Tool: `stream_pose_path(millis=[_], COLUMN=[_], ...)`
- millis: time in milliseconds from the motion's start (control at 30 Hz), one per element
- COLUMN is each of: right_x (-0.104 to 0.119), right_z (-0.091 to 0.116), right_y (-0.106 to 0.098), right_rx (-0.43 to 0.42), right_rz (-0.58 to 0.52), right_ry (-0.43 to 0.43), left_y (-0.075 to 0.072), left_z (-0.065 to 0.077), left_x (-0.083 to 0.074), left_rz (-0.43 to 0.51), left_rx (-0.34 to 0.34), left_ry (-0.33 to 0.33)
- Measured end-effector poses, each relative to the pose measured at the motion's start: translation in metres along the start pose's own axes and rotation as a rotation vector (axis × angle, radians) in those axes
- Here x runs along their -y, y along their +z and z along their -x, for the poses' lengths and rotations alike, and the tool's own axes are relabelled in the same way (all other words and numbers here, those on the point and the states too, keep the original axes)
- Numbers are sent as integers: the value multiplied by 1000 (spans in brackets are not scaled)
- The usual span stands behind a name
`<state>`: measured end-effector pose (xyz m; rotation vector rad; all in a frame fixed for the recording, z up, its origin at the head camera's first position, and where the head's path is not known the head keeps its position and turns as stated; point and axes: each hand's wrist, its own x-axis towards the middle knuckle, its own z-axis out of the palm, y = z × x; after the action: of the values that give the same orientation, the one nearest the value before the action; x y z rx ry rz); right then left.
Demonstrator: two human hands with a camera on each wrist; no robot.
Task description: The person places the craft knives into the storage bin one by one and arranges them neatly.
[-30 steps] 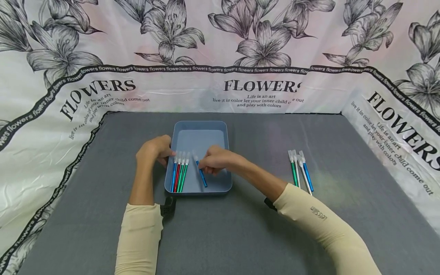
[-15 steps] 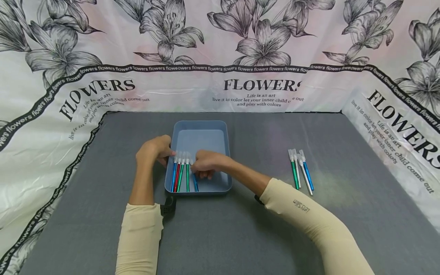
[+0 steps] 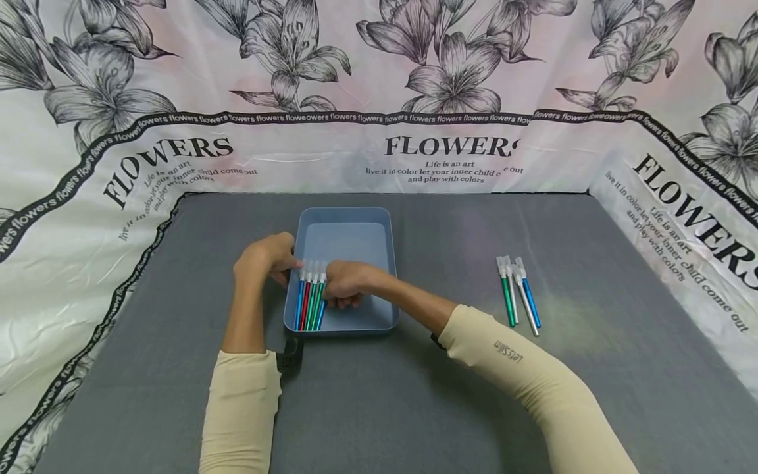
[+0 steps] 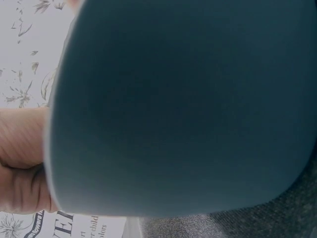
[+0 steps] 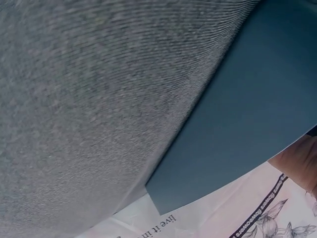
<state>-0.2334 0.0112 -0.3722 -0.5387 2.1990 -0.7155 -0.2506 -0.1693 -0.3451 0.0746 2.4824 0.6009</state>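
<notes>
A blue-grey tray [image 3: 355, 240] holds a row of slim pens with clear caps along its left side: blue, red [image 3: 305, 309] and green [image 3: 313, 311]. At the row's right end lies a blue pen [image 3: 321, 317], lined up against the green ones; my right hand [image 3: 351, 282] pinches it near its upper part, fingertips mostly hidden. My left hand [image 3: 266, 258] grips the tray's left rim. The left wrist view is largely filled by the tray wall [image 4: 183, 109], with fingers [image 4: 22, 139] at its edge. Tray wall [image 5: 237, 114] and part of the right hand [image 5: 301, 161] show in the right wrist view.
Several more pens [image 3: 518, 293], green, silver-white and blue, lie in a loose group on the grey tabletop [image 3: 450, 395] right of the tray. A floral-printed sheet [image 3: 331, 161] stands behind and at both sides.
My right hand has moved left inside the tray, bringing the slanted blue pen upright beside the row. One green pen, briefly apart, is back against the others. The left hand stays put.
</notes>
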Motion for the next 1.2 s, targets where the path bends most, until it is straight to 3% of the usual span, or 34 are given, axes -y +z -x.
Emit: stream_pose_path(millis=[367, 567, 900, 1200], right_x=[1, 1, -12, -45], right_z=[8, 24, 76, 125], right_y=[-1, -8, -33, -57], right_rx=[32, -12, -147, -294], right_rz=[14, 68, 81, 52], right_ry=[-33, -63, -132, -153], left_y=[1, 3, 4, 5], left_z=[3, 2, 3, 2], left_x=[-3, -5, -5, -5], left_rz=[17, 25, 34, 24], left_rx=[-27, -40, -51, -43], left_ry=[0, -22, -32, -44])
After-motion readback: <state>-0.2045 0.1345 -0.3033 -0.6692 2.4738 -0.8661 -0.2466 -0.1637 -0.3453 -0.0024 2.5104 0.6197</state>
